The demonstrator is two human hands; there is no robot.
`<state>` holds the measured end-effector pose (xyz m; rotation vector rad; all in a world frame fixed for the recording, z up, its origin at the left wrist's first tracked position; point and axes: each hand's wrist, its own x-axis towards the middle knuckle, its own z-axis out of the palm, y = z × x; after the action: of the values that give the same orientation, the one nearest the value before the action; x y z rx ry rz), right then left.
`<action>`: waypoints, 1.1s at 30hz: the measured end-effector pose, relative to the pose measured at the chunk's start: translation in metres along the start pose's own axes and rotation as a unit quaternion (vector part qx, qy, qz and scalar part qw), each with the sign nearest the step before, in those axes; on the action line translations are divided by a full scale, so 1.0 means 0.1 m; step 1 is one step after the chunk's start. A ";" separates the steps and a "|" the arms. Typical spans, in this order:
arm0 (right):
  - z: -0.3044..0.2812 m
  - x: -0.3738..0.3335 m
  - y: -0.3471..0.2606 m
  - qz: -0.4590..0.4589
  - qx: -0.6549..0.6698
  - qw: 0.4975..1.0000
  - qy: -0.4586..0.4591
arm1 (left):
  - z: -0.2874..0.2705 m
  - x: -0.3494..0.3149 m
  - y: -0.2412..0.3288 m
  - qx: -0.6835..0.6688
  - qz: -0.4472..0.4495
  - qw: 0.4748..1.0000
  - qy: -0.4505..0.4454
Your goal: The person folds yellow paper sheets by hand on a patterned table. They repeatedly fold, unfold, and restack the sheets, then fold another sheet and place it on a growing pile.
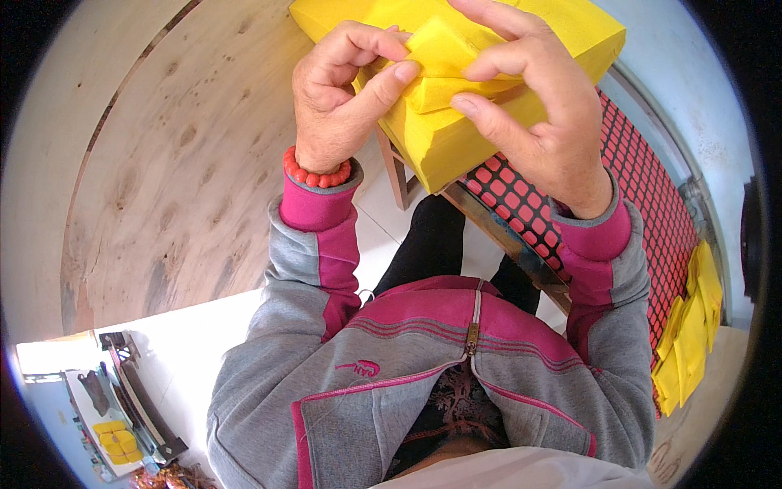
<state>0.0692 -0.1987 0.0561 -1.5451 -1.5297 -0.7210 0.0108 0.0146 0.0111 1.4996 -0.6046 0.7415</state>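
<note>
Near the top of the view, a folded piece of yellow fabric [444,49] lies over a large box-shaped yellow thing [440,143]. My left hand [338,94] pinches the left edge of that fabric between thumb and fingers. A red bead bracelet [318,177] circles the left wrist. On the fabric's right side is my right hand [542,102], its thumb and fingers apart and curved around the folds. Its fingertips are at the fabric; whether they press on it I cannot tell.
The yellow block rests over a bench with a red-and-black patterned cover [643,187]. More yellow fabric pieces [691,334] are heaped at the bench's right end. A wooden board [179,163] spans the left. At lower left, yellow bundles [118,442] lie on a white surface.
</note>
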 end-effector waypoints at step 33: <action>0.10 -0.08 0.00 0.066 0.000 0.998 -0.014 | -0.10 0.05 -0.02 0.053 0.036 0.996 -0.065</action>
<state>0.0671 -0.1941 0.0441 -1.6451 -1.4325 -0.6269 0.0147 0.0250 0.0140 1.6406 -0.7300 0.7461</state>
